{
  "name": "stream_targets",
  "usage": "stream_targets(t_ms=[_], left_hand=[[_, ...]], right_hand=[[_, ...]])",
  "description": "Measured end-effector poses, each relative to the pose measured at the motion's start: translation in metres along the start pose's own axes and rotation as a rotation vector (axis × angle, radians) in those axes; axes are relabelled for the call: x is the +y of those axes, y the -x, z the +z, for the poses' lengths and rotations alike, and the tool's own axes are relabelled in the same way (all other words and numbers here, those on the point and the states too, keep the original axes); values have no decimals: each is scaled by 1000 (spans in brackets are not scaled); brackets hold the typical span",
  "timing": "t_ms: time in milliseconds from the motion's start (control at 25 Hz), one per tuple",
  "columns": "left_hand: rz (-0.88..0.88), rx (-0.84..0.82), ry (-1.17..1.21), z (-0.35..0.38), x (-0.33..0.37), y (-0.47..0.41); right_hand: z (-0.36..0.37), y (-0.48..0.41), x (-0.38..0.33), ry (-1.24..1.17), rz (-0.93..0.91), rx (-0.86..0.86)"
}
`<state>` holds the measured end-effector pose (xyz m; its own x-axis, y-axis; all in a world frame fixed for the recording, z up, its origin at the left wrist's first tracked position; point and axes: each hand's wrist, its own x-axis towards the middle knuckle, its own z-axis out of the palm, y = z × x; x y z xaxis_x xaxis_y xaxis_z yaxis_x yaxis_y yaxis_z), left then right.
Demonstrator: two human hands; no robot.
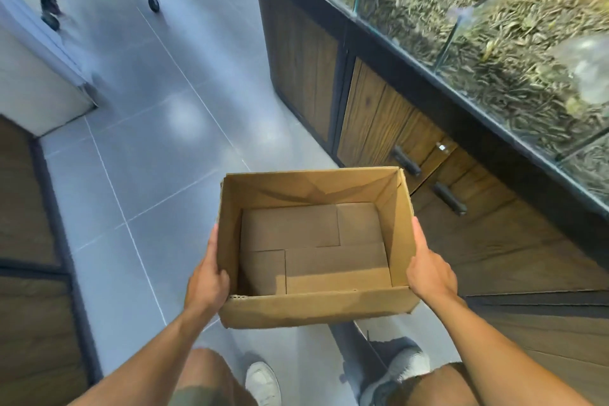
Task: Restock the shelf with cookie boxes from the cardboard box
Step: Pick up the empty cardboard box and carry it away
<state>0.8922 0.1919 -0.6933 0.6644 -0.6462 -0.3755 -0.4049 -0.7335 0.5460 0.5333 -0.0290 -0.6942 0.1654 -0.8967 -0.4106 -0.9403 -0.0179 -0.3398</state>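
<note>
Open brown cardboard box point(316, 247) is empty, so probably light and slightly floppy. Left hand point(209, 277) and right hand point(428, 270) grip its side walls; holding low seems steadier.

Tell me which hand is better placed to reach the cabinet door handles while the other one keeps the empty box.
Probably the right hand: it holds the cardboard box on the side facing the door handles. The left hand holds the opposite wall, over the floor tiles.
</note>
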Motion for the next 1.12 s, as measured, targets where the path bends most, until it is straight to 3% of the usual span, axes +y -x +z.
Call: stream_targets(t_ms=[160,280,520,840,1120], left_hand=[[61,-4,-24,-108,58,49],[165,-36,-66,-169,95,68],[369,-173,-140,-222,157,91],[623,-411,-233,-178,239,162],[904,-639,-281,-90,316,298]], right_hand=[[-103,72,-48,20,35,9],[-159,129,-77,-119,225,-10],[-218,237,-85,-353,451,71],[-239,371,-2,-661,872,276],[-219,527,131,-543,930,335]])
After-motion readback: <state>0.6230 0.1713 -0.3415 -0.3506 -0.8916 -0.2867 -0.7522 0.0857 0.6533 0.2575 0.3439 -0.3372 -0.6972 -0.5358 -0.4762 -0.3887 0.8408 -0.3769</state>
